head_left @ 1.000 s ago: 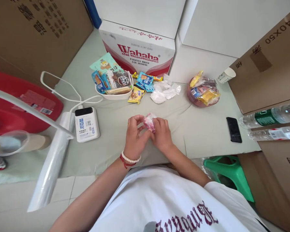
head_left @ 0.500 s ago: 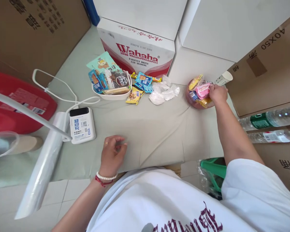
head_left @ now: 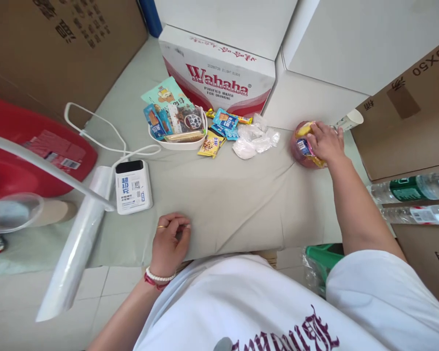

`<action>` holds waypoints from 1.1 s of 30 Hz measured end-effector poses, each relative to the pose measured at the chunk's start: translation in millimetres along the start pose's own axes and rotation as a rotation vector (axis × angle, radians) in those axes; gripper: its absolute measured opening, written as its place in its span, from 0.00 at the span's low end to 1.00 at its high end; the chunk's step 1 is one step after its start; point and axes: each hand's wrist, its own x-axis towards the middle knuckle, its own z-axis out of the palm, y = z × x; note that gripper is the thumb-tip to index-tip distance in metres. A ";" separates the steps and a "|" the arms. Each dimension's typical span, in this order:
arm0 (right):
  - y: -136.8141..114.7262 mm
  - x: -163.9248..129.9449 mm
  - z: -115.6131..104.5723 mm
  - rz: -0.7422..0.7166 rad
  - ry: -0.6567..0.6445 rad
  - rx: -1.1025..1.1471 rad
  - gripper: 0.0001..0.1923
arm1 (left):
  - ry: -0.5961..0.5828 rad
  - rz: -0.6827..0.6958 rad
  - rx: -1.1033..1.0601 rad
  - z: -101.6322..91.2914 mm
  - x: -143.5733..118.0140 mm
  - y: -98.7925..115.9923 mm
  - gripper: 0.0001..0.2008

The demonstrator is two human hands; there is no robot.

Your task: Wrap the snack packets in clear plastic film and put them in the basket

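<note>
At the right rear of the table stands a round pinkish bowl point(head_left: 296, 152) of wrapped snacks. My right hand point(head_left: 325, 140) lies over it, palm down, its fingers stretched out and spread across the packets. Beside the fingers a yellow packet point(head_left: 306, 129) and a blue-and-white packet point(head_left: 303, 146) show; whatever is under the palm is hidden. My left hand point(head_left: 171, 243), with a ring and a white bead bracelet, rests near the table's front edge. Its fingers curl loosely toward the thumb, with nothing visible in them.
A white basket of snacks point(head_left: 181, 146), loose snack packets point(head_left: 225, 122) and crumpled clear plastic point(head_left: 255, 140) stand before a Wahaha carton point(head_left: 219, 80). A white power bank point(head_left: 133, 187) with its cable and a plastic film roll point(head_left: 75, 243) lie left. A paper cup point(head_left: 350, 120) sits right.
My right hand has moved over the bowl and spread its fingers, covering the pink packet it was touching at the rim. My left hand's fingers have curled in slightly. The view has shifted a little.
</note>
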 end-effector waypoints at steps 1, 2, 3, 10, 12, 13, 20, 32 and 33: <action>0.8 -3.3 1.3 0.016 0.000 0.007 0.30 | 0.000 0.026 0.017 -0.2 -0.8 -0.9 0.09; -1.3 -7.1 1.1 0.022 0.014 0.006 0.30 | 0.002 0.050 0.036 0.0 -1.6 -1.7 0.09; -6.4 -11.2 0.3 0.021 0.043 -0.002 0.30 | 0.006 0.071 0.058 0.4 -2.4 -2.5 0.09; -68.4 -46.2 22.5 0.068 0.120 -0.060 0.24 | 0.053 0.213 0.183 5.9 -4.2 -5.2 0.08; -67.0 -56.9 34.0 0.128 0.049 -0.056 0.21 | 0.058 0.234 0.196 5.7 -4.5 -4.8 0.08; -61.7 -62.8 38.1 0.160 0.023 -0.058 0.20 | 0.057 0.242 0.201 5.4 -4.6 -4.5 0.08; 8.4 -115.5 44.0 0.346 -0.084 -0.097 0.17 | 0.056 0.293 0.235 5.6 -4.1 -3.1 0.07; 156.5 -114.9 23.9 0.662 0.013 0.140 0.26 | 0.088 0.356 0.312 6.3 -4.1 5.3 0.04; 157.6 -112.4 20.3 0.718 0.047 0.139 0.28 | 0.088 0.358 0.314 6.5 -3.9 5.9 0.04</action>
